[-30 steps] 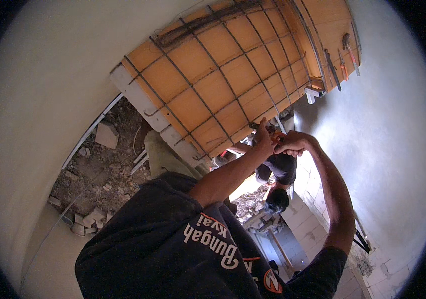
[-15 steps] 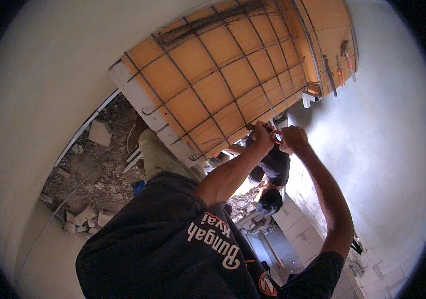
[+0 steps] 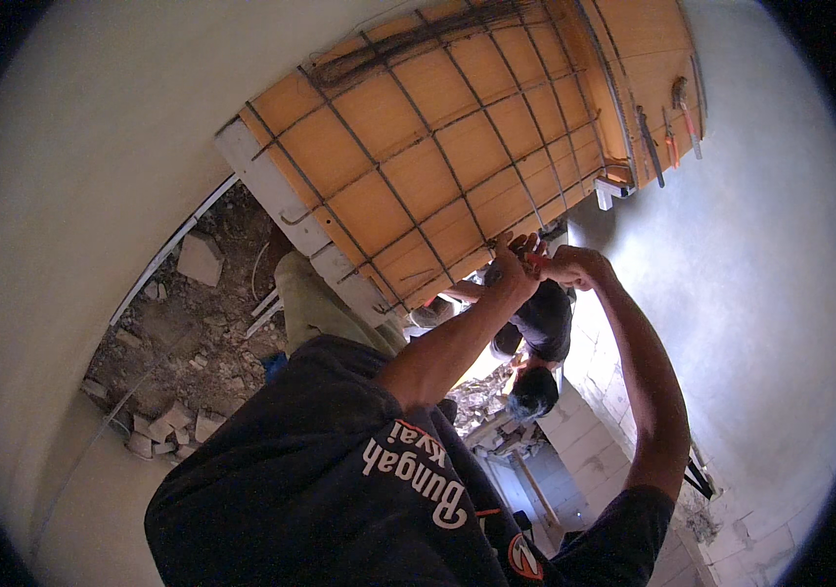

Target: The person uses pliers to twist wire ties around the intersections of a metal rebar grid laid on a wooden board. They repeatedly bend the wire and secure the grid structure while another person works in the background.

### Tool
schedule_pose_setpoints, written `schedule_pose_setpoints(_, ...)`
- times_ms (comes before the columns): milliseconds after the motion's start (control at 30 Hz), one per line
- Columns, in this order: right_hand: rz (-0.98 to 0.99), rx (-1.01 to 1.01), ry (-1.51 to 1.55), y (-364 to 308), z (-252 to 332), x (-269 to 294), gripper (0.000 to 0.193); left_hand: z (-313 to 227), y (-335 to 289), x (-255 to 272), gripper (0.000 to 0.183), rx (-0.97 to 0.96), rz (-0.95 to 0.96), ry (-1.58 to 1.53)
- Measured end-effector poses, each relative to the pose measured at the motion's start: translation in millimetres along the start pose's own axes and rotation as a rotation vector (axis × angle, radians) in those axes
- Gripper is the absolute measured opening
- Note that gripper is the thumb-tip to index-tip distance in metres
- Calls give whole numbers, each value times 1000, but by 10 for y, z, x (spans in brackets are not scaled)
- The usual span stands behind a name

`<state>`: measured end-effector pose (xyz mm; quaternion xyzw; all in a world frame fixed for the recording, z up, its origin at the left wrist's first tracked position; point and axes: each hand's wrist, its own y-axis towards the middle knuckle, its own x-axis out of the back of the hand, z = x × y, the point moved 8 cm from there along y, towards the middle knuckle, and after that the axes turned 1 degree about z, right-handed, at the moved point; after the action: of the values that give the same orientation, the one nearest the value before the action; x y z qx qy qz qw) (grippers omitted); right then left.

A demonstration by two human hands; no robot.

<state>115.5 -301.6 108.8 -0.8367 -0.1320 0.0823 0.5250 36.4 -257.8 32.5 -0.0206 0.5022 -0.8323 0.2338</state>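
Both my hands meet at the near edge of a steel rebar mesh (image 3: 428, 132) laid over orange-brown formwork boards (image 3: 379, 210). My right hand (image 3: 576, 266) is closed around a red-handled tool (image 3: 537, 261), which looks like pliers; its jaws are hidden by the fingers. Right beside it, my left hand (image 3: 516, 262) is bent at the bar ends, its fingers curled. Whatever those fingers grip is too small and dark to make out.
Below the boards another person (image 3: 543, 323) bends over. Rubble (image 3: 183, 338) covers ground at left. A bundle of thin wire (image 3: 408, 44) lies on the mesh. Several tools, including a hammer (image 3: 684, 108) and red-handled pliers (image 3: 671, 147), rest along the right edge. A pale wall (image 3: 750, 245) stands at right.
My right hand has turned and drawn in closer to the left, so less of the red handles shows. The left hand's fingers have shifted slightly at the mesh edge.
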Motion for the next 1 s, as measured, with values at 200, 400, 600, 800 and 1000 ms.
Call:
schedule_pose_setpoints(200,242,-30,185,-162,141,95,36,-35,409,-136,35,145,420,-83)
schedule_pose_setpoints(400,-1063,367,-523,-626,677,318,22,-59,587,-38,35,-6,174,-151)
schedule_pose_setpoints(600,21,94,-37,-320,224,51,13,-97,386,101,39,41,160,-6)
schedule_pose_setpoints(800,-668,364,-303,-269,220,284,15,-2,471,80,38,29,96,101)
schedule_pose_setpoints(1000,-979,345,-533,-400,480,343,27,-124,737,8,31,34,53,23)
